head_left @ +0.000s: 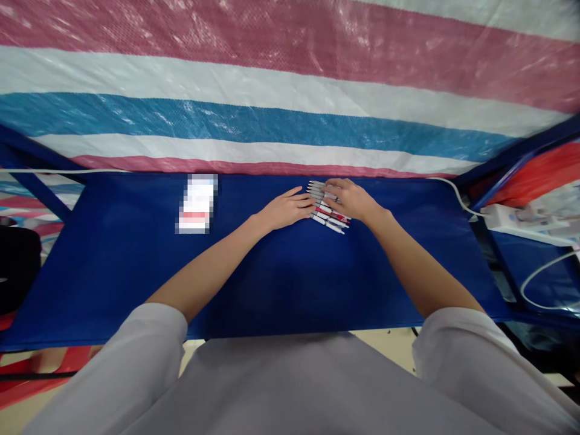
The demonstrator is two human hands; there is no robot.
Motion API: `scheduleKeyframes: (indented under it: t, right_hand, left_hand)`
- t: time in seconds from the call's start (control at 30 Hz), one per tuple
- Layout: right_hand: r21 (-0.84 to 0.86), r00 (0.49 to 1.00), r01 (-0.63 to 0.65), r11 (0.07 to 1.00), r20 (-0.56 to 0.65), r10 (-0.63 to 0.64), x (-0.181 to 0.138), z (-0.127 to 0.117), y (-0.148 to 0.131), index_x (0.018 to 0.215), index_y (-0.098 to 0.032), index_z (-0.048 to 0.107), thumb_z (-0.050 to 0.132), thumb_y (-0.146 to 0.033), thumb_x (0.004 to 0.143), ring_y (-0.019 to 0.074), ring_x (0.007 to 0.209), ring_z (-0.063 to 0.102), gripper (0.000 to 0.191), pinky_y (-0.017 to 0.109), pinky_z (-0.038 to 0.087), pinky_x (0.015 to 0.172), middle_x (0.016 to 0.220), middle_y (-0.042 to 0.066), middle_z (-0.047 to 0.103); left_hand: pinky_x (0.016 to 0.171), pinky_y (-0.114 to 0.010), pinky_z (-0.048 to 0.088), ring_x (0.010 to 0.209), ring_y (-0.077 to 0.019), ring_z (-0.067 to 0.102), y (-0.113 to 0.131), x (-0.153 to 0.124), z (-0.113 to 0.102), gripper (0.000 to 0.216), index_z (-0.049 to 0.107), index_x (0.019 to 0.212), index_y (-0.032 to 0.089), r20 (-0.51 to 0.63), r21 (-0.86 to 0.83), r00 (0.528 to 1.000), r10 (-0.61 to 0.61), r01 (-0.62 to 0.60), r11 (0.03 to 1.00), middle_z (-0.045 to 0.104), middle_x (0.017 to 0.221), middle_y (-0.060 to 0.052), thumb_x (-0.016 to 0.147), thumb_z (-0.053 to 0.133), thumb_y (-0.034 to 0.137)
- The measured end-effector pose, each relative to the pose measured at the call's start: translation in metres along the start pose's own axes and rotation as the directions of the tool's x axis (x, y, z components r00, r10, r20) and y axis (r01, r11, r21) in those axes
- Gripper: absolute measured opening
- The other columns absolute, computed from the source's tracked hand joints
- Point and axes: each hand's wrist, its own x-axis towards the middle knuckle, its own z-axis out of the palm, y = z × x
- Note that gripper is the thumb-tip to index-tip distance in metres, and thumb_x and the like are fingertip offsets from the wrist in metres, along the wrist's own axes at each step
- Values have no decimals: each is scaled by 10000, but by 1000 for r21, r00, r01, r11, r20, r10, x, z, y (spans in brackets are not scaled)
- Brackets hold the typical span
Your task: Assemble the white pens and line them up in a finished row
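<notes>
Head view is showing me a row of pens (330, 225) lying on the blue table (294, 278), between the left fingertips and under the right fingers. The left hand (289, 209) is resting palm down, fingers apart, the tips reaching the pens' left ends; I can't tell whether they are pressing. The right hand (348, 197) is lying curled over the upper pens, and I can't tell whether its fingers are clamping one. For working this row well, I'm judging that a light, even touch is paying off: left fingertips guarding the ends, right fingers nudging gently, so neighbours aren't rolling or fanning out. Counting, I'm seeing two hands and at least six pens, the right fingers hiding the exact number. One white rectangle (197, 205), too blurred to name, is lying well left of the left fingers; one power strip (512, 222) is sitting well right of the right fingers.
</notes>
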Motion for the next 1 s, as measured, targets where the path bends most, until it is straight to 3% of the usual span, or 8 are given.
scheduleKeyframes:
  t: [0.17,0.23,0.43,0.6,0.87,1.0]
  right_hand:
    - [-47,993,-105,993,51,107,-2,-3,-24,1316,-155,594,392,-350,972,338,1178,572,444,485,475,1016,1366,169,564]
    - [-69,988,-140,988,62,144,-3,-4,-31,1327,-157,580,395,-340,971,352,1182,566,440,490,495,985,1384,170,553]
    - [-109,993,-86,990,72,94,-4,-6,-32,1344,-144,555,395,-345,978,346,1205,557,447,482,505,981,1441,151,528]
    - [-104,993,-105,989,48,110,-9,1,-38,1362,-113,540,350,-317,985,350,1251,521,468,487,491,1008,1481,160,491]
    - [-93,965,-262,961,-35,260,-11,13,-70,1350,-111,555,385,-298,961,387,1204,555,464,534,514,978,1463,190,503]
    - [-105,960,-278,955,15,281,-9,4,-78,1328,-132,582,421,-329,950,392,1161,596,456,524,566,901,1455,187,511]
  left_hand:
    - [1207,-415,236,1335,-166,503,-19,-10,-16,335,632,1282,287,91,20,995,46,-48,999,597,1387,-18,1005,463,206]
    - [1196,-427,262,1334,-182,506,-18,-14,-19,329,648,1261,280,77,24,997,29,-31,999,599,1386,-30,995,476,190]
    - [1127,-445,371,1342,-261,492,13,-26,-13,326,646,1274,201,-73,51,996,-44,47,998,570,1412,-110,976,512,213]
    - [1136,-430,355,1342,-224,495,30,-31,0,398,623,1304,270,-29,3,998,-51,51,999,582,1404,-48,967,480,114]
    - [1132,-446,345,1316,-203,523,2,-37,-12,407,669,1230,318,13,-15,999,-35,35,999,623,1356,5,970,437,108]
    - [1115,-469,354,1322,-243,513,0,-47,-16,350,688,1202,282,-35,13,996,-76,77,997,622,1359,-41,975,456,152]
